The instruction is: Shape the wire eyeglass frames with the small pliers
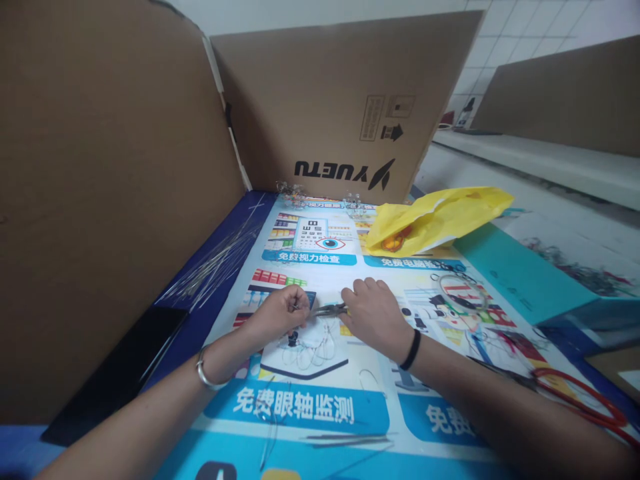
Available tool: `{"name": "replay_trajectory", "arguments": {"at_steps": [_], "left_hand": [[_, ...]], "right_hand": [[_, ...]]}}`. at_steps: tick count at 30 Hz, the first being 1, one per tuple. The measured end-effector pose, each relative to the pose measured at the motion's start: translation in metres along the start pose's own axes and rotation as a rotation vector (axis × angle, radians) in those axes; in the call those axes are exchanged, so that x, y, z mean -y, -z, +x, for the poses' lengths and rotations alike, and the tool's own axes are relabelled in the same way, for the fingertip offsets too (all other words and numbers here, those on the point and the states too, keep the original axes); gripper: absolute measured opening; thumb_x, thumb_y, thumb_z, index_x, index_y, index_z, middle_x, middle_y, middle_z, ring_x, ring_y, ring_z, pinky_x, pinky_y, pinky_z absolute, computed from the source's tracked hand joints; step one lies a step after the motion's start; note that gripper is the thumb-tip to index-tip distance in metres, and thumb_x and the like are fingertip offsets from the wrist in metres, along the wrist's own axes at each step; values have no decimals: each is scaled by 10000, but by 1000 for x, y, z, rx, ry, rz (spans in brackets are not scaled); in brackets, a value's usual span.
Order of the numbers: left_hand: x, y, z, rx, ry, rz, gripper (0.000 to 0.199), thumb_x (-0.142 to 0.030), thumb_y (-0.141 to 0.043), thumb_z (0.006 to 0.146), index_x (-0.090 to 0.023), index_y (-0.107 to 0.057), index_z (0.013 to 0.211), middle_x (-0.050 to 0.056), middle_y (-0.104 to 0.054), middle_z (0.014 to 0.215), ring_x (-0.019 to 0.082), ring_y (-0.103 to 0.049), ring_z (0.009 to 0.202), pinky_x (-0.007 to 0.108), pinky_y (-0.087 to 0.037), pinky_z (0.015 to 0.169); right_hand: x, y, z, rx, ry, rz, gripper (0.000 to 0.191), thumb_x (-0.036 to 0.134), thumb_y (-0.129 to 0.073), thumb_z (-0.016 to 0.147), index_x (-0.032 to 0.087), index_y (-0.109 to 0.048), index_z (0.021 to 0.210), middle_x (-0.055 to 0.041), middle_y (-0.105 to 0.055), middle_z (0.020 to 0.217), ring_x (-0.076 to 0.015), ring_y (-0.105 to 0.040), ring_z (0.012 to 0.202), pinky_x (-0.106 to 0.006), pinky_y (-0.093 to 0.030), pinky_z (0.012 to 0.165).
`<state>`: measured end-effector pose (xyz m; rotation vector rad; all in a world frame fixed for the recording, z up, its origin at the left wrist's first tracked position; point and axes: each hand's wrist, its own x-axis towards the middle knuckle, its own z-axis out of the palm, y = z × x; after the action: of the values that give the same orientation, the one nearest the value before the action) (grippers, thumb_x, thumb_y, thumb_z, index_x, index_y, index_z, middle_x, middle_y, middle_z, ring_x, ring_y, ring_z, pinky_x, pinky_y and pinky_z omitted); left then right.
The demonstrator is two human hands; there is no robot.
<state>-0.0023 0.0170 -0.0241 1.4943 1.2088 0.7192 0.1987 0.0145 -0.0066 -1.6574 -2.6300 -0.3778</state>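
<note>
My right hand [375, 317] is wrapped around the handles of small metal pliers [329, 310], whose jaws point left. Close to the jaw tips, the fingers of my left hand [285, 310] are pinched together on a thin wire piece [320, 347]. Its fine loops seem to show below the hands against the printed sheet, though the exact shape is hard to make out. More bent wire [269, 420] lies nearer to me, beside several short straight rods [347, 440].
Long thin wires [210, 260] lie at the left near a black flat case [120, 373]. Cardboard panels [325, 100] stand behind and left. A yellow bag [435, 220], a clear tape roll [463, 293], a teal box [525, 273] and red-handled scissors [580, 397] are at the right.
</note>
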Motion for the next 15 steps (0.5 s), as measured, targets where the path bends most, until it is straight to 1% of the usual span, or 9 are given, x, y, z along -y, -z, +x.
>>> {"name": "replay_trajectory", "arguments": {"at_steps": [5, 8, 12, 15], "left_hand": [[-4, -4, -1, -38, 15, -30, 140, -236, -571, 724, -197, -437, 737, -55, -543, 522, 74, -485, 425, 164, -365, 372], [-4, -6, -1, -69, 7, -32, 141, -246, -563, 724, -196, -432, 746, -55, -530, 539, 94, -530, 475, 174, -393, 382], [0, -8, -1, -84, -8, 6, 134, -249, -555, 721, -198, -440, 767, -55, -514, 575, 121, -580, 528, 187, -412, 388], [4, -8, 0, -94, -23, 19, 111, -243, -541, 729, -200, -447, 769, -55, -513, 570, 116, -575, 517, 187, -414, 392]], "right_hand": [[2, -1, 1, 7, -19, 1, 279, 415, -550, 784, 169, -589, 908, -111, -571, 900, -250, -477, 892, -355, -277, 737], [2, -2, 1, -3, -27, 5, 279, 417, -554, 778, 170, -589, 903, -108, -571, 889, -251, -481, 883, -356, -279, 733], [2, -5, 0, -10, -22, 13, 263, 411, -543, 783, 175, -595, 888, -102, -577, 871, -248, -492, 858, -352, -277, 721], [1, -6, 0, 10, -17, 12, 252, 399, -541, 785, 179, -599, 895, -103, -585, 879, -244, -497, 859, -347, -276, 720]]}}
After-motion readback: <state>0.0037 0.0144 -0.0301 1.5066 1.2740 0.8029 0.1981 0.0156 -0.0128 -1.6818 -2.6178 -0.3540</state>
